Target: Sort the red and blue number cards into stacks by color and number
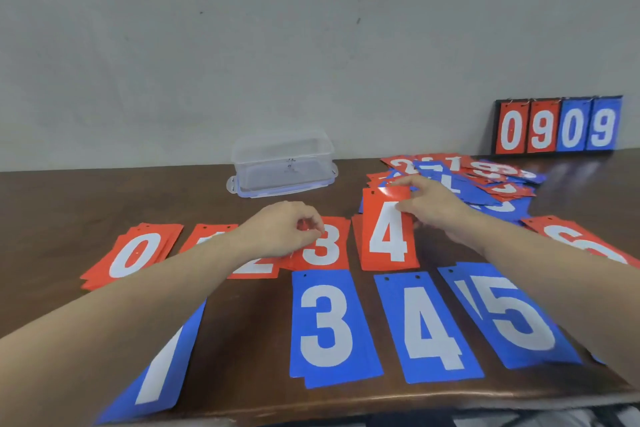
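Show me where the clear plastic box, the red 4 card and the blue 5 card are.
clear plastic box (pixel 284 163): head view, front wall.
red 4 card (pixel 388 236): head view, white digit.
blue 5 card (pixel 512 315): head view, middle of the digit.

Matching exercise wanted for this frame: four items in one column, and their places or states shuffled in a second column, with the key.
Items:
1. red 4 card
2. blue 3 stack
3. clear plastic box
4. scoreboard

Places or states:
A. leans against the wall, reads 0909
B. held at its top by the right hand
C. near row, below the red 3
D. upside down, mid-table

Pairs: 1-B, 2-C, 3-D, 4-A
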The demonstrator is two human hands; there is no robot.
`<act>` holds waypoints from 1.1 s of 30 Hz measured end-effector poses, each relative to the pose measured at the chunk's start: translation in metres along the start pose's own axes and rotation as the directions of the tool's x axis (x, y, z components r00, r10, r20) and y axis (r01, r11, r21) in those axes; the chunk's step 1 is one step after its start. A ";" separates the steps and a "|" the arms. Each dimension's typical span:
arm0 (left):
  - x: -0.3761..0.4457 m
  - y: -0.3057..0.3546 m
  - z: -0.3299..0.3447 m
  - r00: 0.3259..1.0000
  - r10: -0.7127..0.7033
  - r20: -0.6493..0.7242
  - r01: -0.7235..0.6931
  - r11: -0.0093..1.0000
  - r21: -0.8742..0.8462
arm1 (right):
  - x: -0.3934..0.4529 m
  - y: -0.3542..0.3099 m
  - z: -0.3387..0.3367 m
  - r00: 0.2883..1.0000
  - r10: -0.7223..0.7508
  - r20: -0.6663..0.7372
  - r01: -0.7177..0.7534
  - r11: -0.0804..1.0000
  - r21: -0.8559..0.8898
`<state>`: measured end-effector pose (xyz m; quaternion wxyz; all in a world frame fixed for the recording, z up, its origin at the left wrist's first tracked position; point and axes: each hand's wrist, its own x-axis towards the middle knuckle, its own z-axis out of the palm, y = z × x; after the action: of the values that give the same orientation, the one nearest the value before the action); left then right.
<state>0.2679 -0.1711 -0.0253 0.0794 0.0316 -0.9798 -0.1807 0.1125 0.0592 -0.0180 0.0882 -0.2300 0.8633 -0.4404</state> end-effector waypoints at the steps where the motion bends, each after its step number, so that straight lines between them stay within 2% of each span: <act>1: 0.005 0.001 0.002 1.000 -0.003 0.005 0.003 1.000 -0.004 | 0.005 0.005 0.003 1.000 -0.007 0.012 0.008 0.999 -0.051; 5: 0.023 0.006 0.009 1.000 -0.007 0.020 0.007 1.000 0.011 | 0.018 0.021 0.012 0.996 -0.054 0.072 0.076 0.930 -0.358; 8: 0.040 0.008 0.015 1.000 -0.010 0.027 0.010 1.000 -0.008 | 0.024 0.029 0.011 0.994 -0.093 0.064 0.112 0.883 -0.456; 14: 0.089 0.024 0.029 1.000 0.002 -0.013 -0.002 0.998 -0.064 | 0.040 0.051 -0.017 0.980 -0.198 -0.014 0.176 0.899 -0.401; 18: 0.128 0.038 0.043 1.000 -0.010 -0.024 0.007 0.994 -0.113 | 0.049 0.075 -0.047 0.982 -0.177 -0.061 0.139 0.908 -0.396; 26: 0.188 0.070 0.078 0.996 0.077 -0.049 -0.084 0.986 -0.145 | 0.065 0.115 -0.112 0.984 -0.083 -0.158 0.019 0.928 -0.372; 29: 0.208 0.086 0.089 0.994 0.102 -0.039 -0.107 0.975 -0.195 | 0.069 0.127 -0.130 0.986 -0.038 -0.165 -0.028 0.924 -0.381; 33: 0.233 0.104 0.101 0.987 0.158 0.020 -0.152 0.974 -0.166 | 0.077 0.138 -0.147 0.980 -0.004 -0.197 -0.067 0.932 -0.356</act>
<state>0.0182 -0.0601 -0.0479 0.0793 -0.0545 -0.9623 -0.2545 -0.0516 0.1988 -0.0370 -0.0330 -0.1842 0.9376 -0.2932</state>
